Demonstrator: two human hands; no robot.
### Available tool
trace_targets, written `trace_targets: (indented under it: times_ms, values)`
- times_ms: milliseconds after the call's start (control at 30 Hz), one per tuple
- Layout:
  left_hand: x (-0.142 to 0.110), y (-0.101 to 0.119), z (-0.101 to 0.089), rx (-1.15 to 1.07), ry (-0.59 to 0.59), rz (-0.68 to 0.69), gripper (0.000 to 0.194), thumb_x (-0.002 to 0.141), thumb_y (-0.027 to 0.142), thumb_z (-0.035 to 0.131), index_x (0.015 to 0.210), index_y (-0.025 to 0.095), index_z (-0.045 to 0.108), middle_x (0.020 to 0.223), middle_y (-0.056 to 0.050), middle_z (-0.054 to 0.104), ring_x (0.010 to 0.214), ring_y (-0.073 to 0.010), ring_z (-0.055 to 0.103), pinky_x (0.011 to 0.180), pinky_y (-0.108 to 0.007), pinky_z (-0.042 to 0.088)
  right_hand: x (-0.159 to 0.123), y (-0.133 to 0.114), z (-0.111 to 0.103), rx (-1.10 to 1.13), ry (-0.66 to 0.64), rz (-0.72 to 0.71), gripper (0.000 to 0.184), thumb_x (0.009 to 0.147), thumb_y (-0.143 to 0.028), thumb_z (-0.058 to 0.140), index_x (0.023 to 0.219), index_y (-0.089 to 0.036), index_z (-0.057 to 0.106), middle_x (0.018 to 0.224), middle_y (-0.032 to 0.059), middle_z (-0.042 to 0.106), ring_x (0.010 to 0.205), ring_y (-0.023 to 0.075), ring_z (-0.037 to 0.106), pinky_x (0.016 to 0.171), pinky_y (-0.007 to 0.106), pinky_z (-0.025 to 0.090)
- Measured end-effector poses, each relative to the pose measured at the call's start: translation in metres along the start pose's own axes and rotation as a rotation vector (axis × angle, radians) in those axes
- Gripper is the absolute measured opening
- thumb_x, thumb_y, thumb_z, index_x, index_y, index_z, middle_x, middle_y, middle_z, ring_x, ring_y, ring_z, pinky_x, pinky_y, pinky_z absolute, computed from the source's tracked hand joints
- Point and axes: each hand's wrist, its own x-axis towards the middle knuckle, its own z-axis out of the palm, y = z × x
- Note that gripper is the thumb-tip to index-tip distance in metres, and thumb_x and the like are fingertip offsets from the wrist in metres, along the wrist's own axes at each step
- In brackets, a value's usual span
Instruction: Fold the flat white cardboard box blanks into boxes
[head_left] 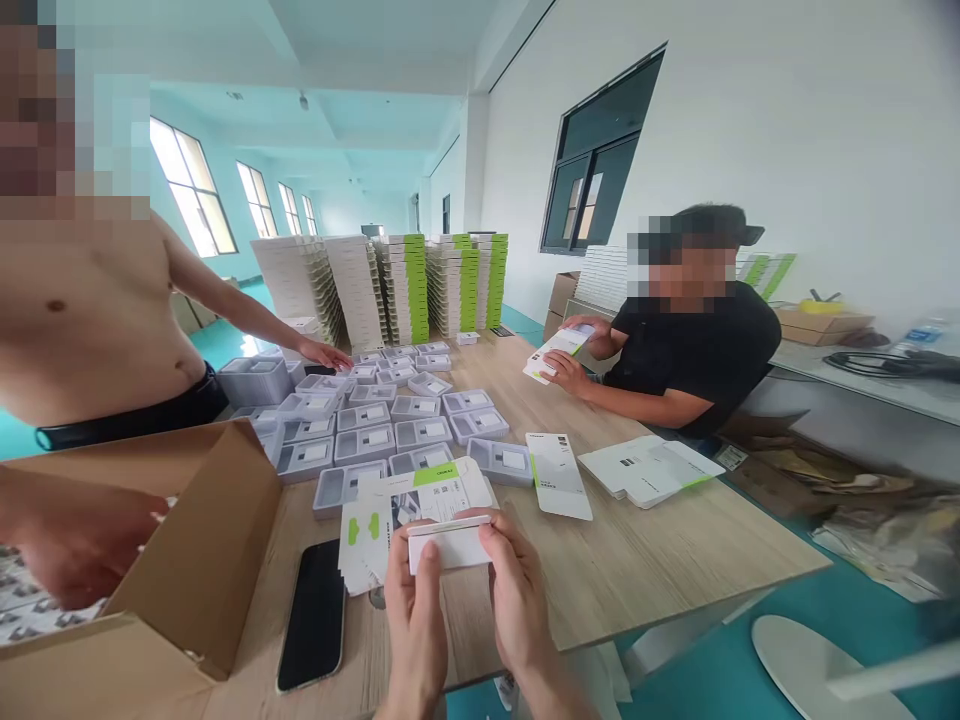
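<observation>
My left hand [412,625] and my right hand [517,600] grip the two ends of a small white card box [448,546] above the wooden table [622,570]. Just beyond my hands lies a fanned stack of white-and-green printed card sleeves [409,520]. A black smartphone [311,615] rests face up to the left of my left hand. Many grey plastic trays [364,435] stand in rows farther along the table, nearest my hands at the far side of the stack.
An open cardboard carton [199,540] stands at the left table edge, with a co-worker's hand [82,540] inside. Another co-worker's hand [322,352] touches the trays. A seated person [690,360] holds a white card [556,353]. Tall box stacks [442,285] stand behind.
</observation>
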Motion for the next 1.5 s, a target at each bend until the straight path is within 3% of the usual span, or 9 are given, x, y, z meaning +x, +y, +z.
trace_targets:
  times_ms: [200,467,633,767,1000,1233,1367,1500]
  values:
    - [-0.001,0.011,0.002,0.059,-0.014,-0.024,0.043,0.092,0.065,0.068,0.084,0.023,0.077,0.082,-0.005,0.073,0.076,-0.0239,0.068,0.069,-0.032,0.06,-0.003,0.003,0.002,-0.03,0.04,-0.023,0.038,0.084,-0.06,0.068,0.083,-0.025,0.082,0.088,0.0067,0.081,0.088,0.0307,0.073,0.081,0.037,0.06]
    - [-0.002,0.009,0.005,0.064,0.068,0.005,0.054,0.092,0.076,0.059,0.087,0.025,0.077,0.087,-0.008,0.075,0.086,-0.0275,0.069,0.078,-0.037,0.058,-0.002,0.006,0.0,-0.051,0.024,-0.047,0.04,0.091,-0.053,0.057,0.09,-0.024,0.083,0.102,0.0085,0.082,0.105,0.0325,0.07,0.097,0.04,0.055]
    - [0.002,0.002,-0.003,0.052,-0.045,0.015,0.044,0.091,0.066,0.066,0.083,0.024,0.075,0.078,-0.005,0.074,0.076,-0.0255,0.068,0.067,-0.033,0.057,-0.005,0.009,0.002,-0.076,-0.007,-0.114,0.042,0.094,-0.055,0.055,0.089,-0.023,0.081,0.096,0.0082,0.08,0.092,0.0299,0.071,0.084,0.038,0.059]
    - [0.001,-0.002,-0.005,0.081,-0.047,0.022,0.041,0.1,0.057,0.058,0.087,0.023,0.076,0.084,-0.006,0.076,0.078,-0.0244,0.069,0.071,-0.032,0.059,-0.005,0.013,0.003,-0.117,0.011,-0.171,0.039,0.099,-0.053,0.054,0.088,-0.024,0.078,0.093,0.0066,0.079,0.086,0.0268,0.071,0.079,0.034,0.059]
    - [0.002,-0.017,-0.011,0.122,-0.062,0.008,0.06,0.096,0.077,0.055,0.095,0.02,0.076,0.083,-0.007,0.077,0.071,-0.0233,0.07,0.062,-0.031,0.06,-0.003,0.024,0.01,-0.146,0.089,-0.235,0.039,0.099,-0.055,0.053,0.084,-0.024,0.072,0.081,0.0055,0.075,0.075,0.0257,0.07,0.071,0.034,0.057]
    - [0.001,-0.027,-0.018,0.138,-0.191,0.085,0.067,0.099,0.079,0.043,0.11,0.02,0.074,0.107,-0.012,0.076,0.101,-0.028,0.071,0.089,-0.039,0.061,0.003,0.011,0.006,-0.138,0.065,-0.173,0.039,0.098,-0.052,0.049,0.083,-0.024,0.072,0.089,0.0068,0.079,0.086,0.0272,0.073,0.076,0.035,0.059]
    - [-0.002,-0.02,-0.019,0.157,-0.241,0.081,0.076,0.093,0.085,0.051,0.122,0.018,0.074,0.121,-0.018,0.075,0.117,-0.0331,0.07,0.106,-0.046,0.058,0.005,0.004,-0.004,-0.115,0.028,-0.102,0.054,0.106,-0.057,0.038,0.098,-0.022,0.079,0.102,0.0108,0.082,0.096,0.029,0.076,0.082,0.037,0.062]
    - [0.004,-0.01,-0.018,0.176,-0.143,0.011,0.081,0.08,0.094,0.058,0.106,0.019,0.073,0.104,-0.016,0.079,0.1,-0.0333,0.074,0.091,-0.045,0.063,-0.016,0.017,-0.012,-0.097,-0.092,-0.097,0.065,0.108,-0.07,0.034,0.141,-0.025,0.068,0.14,0.012,0.075,0.125,0.0292,0.073,0.1,0.038,0.062]
